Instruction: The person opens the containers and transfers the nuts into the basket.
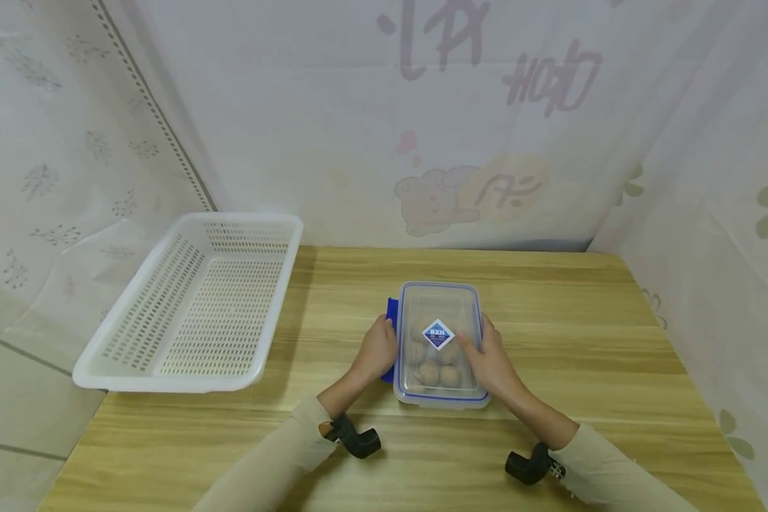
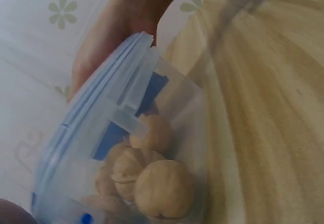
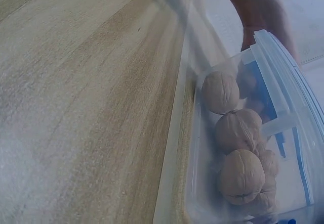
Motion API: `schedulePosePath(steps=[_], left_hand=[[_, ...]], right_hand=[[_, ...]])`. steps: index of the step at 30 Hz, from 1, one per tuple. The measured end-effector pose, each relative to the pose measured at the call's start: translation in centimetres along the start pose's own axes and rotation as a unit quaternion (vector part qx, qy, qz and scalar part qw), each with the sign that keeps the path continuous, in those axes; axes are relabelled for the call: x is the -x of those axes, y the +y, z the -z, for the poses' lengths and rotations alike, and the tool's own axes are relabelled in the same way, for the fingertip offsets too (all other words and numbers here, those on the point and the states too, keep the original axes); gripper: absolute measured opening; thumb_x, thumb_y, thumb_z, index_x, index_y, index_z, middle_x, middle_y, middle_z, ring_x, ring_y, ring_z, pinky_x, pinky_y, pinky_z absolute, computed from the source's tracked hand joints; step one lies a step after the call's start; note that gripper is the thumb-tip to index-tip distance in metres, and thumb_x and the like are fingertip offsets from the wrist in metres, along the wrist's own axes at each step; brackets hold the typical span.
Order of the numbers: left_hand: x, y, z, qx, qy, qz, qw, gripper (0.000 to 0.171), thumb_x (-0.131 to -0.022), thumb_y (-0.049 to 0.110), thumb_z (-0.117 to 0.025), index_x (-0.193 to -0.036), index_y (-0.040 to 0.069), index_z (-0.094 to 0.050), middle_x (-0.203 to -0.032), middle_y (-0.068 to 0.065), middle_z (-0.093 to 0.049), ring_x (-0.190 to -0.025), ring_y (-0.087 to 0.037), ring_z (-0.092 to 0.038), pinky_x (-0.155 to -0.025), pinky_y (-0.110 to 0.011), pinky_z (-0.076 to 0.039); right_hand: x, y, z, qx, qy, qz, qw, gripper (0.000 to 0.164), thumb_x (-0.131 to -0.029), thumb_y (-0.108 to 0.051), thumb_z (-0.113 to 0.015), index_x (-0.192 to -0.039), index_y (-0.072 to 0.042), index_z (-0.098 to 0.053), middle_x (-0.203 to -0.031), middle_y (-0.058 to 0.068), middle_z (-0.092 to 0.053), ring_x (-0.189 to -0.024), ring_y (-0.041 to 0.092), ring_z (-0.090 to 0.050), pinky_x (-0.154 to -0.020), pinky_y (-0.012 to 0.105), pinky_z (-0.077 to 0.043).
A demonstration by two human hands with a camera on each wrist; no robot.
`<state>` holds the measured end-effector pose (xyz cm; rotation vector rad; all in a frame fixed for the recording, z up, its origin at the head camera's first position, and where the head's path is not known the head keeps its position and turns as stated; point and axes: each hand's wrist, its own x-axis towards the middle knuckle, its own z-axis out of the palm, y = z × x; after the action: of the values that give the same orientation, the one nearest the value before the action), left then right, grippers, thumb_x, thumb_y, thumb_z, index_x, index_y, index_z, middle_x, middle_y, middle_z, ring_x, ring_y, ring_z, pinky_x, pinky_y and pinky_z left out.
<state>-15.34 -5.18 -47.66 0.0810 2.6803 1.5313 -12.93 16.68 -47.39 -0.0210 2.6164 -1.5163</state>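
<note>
A box of walnuts is clamped in curled fingers: left hand at nine o'clock, right hand at three.

1. Left sleeve and right sleeve: plain, pale beige, long, with uneven edges near the wrists.
2. Left wrist device and right wrist device: black, elbow-shaped, with perforated bands.
3. Left hand and right hand: bare.

"Where's the white rectangular plastic basket?"
"On the pale wooden tabletop — along the left edge, toward the far corner."
"And the clear rectangular plastic box?"
"Right of it, between the side edges — round tan walnuts inside."
</note>
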Motion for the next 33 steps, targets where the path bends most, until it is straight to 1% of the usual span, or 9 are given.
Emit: schedulePosePath(steps=[6, 10, 13, 16, 20, 23, 26, 29, 33], left_hand=[[0.2, -0.9, 0.0, 0.046, 0.002, 0.007, 0.9989, 0.034, -0.11, 0.008, -0.034, -0.12, -0.015, -0.057, -0.103, -0.026, -0.065, -0.095, -0.037, -0.065, -0.089, -0.055, -0.053], [0.0, -0.9, 0.1, 0.049, -0.002, 0.009, 0.9988, 0.038, -0.109, 0.009, -0.035, -0.129, -0.018, -0.053, -0.117, -0.033, -0.063, -0.11, -0.044, -0.062, -0.1, -0.056, -0.049], [-0.4, -0.8, 0.3, 0.039, 0.004, -0.01, 0.9992, 0.039, -0.108, 0.005, -0.037, -0.132, -0.024, -0.048, -0.12, -0.039, -0.06, -0.115, -0.048, -0.06, -0.106, -0.057, -0.045], [-0.7, -0.8, 0.6, 0.026, 0.012, -0.032, 0.9991, 0.038, -0.105, 0.002, -0.041, -0.131, -0.026, -0.046, -0.105, -0.035, -0.065, -0.099, -0.044, -0.066, -0.101, -0.055, -0.05], [-0.9, -0.5, 1.6, 0.032, 0.006, -0.026, 0.9991, 0.041, -0.104, 0.004, -0.048, -0.135, -0.022, -0.046, -0.096, -0.021, -0.064, -0.086, -0.029, -0.063, -0.086, -0.044, -0.056], [-0.7, 0.0, 2.5, 0.067, -0.016, -0.003, 0.9976, 0.045, -0.104, 0.01, -0.052, -0.139, -0.016, -0.046, -0.103, -0.017, -0.061, -0.088, -0.025, -0.062, -0.075, -0.036, -0.056], [-0.5, 0.6, 3.4, 0.11, -0.056, 0.023, 0.9921, 0.047, -0.104, 0.015, -0.056, -0.141, -0.012, -0.046, -0.108, -0.02, -0.063, -0.087, -0.027, -0.066, -0.07, -0.038, -0.06], [-0.2, 1.3, 4.0, 0.137, -0.099, 0.051, 0.9843, 0.047, -0.103, 0.014, -0.06, -0.142, -0.009, -0.048, -0.111, -0.021, -0.062, -0.086, -0.027, -0.068, -0.07, -0.043, -0.062], [0.2, 1.9, 4.4, 0.139, -0.128, 0.073, 0.9793, 0.047, -0.1, 0.008, -0.065, -0.142, -0.006, -0.05, -0.109, -0.02, -0.061, -0.087, -0.026, -0.068, -0.071, -0.045, -0.062]], right_hand=[[0.0, 0.0, -0.1, 0.001, 0.0, 0.001, 1.0, 0.074, -0.109, -0.027, -0.05, -0.157, 0.012, -0.008, -0.157, 0.04, -0.018, -0.145, 0.053, -0.024, -0.118, 0.063, -0.022], [-0.2, 0.0, -0.1, 0.001, 0.001, 0.008, 1.0, 0.073, -0.109, -0.026, -0.05, -0.158, 0.011, -0.009, -0.158, 0.039, -0.019, -0.145, 0.053, -0.025, -0.118, 0.063, -0.022], [-0.4, -0.1, -0.1, 0.002, -0.001, 0.006, 1.0, 0.074, -0.109, -0.029, -0.05, -0.158, 0.01, -0.009, -0.159, 0.038, -0.018, -0.146, 0.052, -0.023, -0.119, 0.062, -0.021], [-0.5, -0.2, 0.1, -0.001, -0.013, 0.002, 1.0, 0.076, -0.109, -0.031, -0.049, -0.159, 0.009, -0.008, -0.159, 0.037, -0.016, -0.146, 0.053, -0.022, -0.118, 0.064, -0.022], [-0.8, -0.3, 0.9, 0.006, -0.038, 0.005, 0.999, 0.075, -0.109, -0.035, -0.049, -0.158, 0.008, -0.011, -0.158, 0.037, -0.019, -0.144, 0.053, -0.027, -0.114, 0.064, -0.03], [-0.9, -0.5, 1.9, 0.033, -0.047, 0.008, 0.998, 0.074, -0.108, -0.039, -0.05, -0.156, 0.01, -0.022, -0.152, 0.037, -0.028, -0.135, 0.051, -0.042, -0.106, 0.059, -0.045], [-0.8, -0.9, 3.0, 0.062, -0.046, 0.007, 0.997, 0.069, -0.106, -0.036, -0.057, -0.151, 0.011, -0.033, -0.135, 0.032, -0.047, -0.114, 0.04, -0.058, -0.089, 0.044, -0.057], [-0.5, -1.2, 3.8, 0.067, -0.055, -0.002, 0.996, 0.063, -0.102, -0.025, -0.063, -0.148, 0.011, -0.039, -0.114, 0.023, -0.057, -0.091, 0.027, -0.063, -0.069, 0.035, -0.059], [0.0, -1.6, 4.4, 0.048, -0.075, -0.018, 0.996, 0.061, -0.1, -0.017, -0.066, -0.148, 0.01, -0.039, -0.102, 0.016, -0.058, -0.077, 0.019, -0.062, -0.061, 0.038, -0.06]])
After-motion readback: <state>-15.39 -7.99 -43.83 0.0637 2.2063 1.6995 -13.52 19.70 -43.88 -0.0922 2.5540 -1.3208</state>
